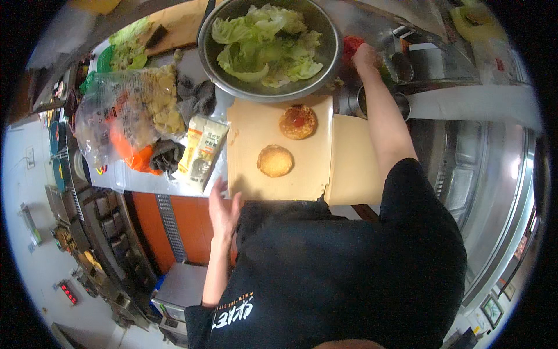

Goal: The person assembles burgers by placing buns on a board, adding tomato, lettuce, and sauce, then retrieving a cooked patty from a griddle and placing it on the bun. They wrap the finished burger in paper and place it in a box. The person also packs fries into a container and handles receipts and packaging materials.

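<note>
Two toasted bun halves lie apart on a tan board. The upper bun half bears a red blob of sauce; the lower bun half is plain with a browned rim. My right hand reaches to the far right of a steel bowl and touches something red, blurred; whether its fingers grip it I cannot tell. Torn lettuce lies in the steel bowl beyond the board. My left hand is at the near edge of the table, left of the board, empty with fingers apart.
A sauce packet lies left of the board, beside dark cloths and a clear plastic bag with pale yellow pieces. More lettuce and a wooden board are at the back left. Metal containers stand at the back right.
</note>
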The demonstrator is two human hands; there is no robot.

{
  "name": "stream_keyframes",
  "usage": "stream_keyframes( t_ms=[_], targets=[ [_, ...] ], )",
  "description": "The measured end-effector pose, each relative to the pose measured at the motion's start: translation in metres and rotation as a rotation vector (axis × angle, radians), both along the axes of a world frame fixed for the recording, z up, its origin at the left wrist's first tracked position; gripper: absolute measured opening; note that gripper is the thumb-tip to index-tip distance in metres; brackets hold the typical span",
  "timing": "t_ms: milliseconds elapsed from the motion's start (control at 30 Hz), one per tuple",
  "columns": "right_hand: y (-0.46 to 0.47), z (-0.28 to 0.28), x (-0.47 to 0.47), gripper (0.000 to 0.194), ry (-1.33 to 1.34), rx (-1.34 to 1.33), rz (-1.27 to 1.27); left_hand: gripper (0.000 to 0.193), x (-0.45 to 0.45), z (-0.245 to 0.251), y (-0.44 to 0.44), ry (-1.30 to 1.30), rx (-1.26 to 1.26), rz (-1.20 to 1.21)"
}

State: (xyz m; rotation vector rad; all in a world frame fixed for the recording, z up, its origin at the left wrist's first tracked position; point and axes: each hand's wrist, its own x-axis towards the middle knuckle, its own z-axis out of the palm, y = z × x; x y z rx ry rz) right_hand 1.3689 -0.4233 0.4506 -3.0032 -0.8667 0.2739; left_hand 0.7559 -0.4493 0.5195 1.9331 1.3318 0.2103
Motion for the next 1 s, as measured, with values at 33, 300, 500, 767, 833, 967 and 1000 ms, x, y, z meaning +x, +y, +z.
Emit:
stream_keyframes(
  t_ms=[33, 300, 500, 767, 833, 967, 1000],
  targets=[
    [0.000, -0.003, 0.004, 0.033, -0.017, 0.016, -0.016, 0.066, -0.016, 0.007, -0.008, -0.014, -0.012, 0.081],
    [-0.011, -0.009, -0.001, 0.036, -0.070, 0.326, -0.132, 0.043, -0.034, 0.007, -0.051, -0.127, -0.256, 0.495],
    [-0.012, -0.014, -0.032, 0.028, 0.366, 1.249, -0.477, 0.036, -0.033, -0.002, -0.044, -0.131, -0.329, 0.348],
    [-0.019, 0.000, -0.028, 0.029, -0.315, 0.657, 0.223, 0.030, -0.042, -0.002, -0.044, -0.132, -0.415, 0.287],
    [-0.024, 0.006, -0.031, 0.029, -0.161, 0.602, 0.255, 0.029, -0.046, -0.002, -0.046, -0.098, -0.404, 0.284],
    [-0.035, -0.004, -0.062, 0.030, 0.050, 0.339, 0.294, 0.028, -0.048, -0.002, -0.043, -0.083, -0.390, 0.266],
    [-0.034, -0.013, -0.073, 0.041, 0.083, 0.072, 0.254, 0.028, -0.046, -0.003, -0.042, -0.063, -0.402, 0.287]
  ],
)
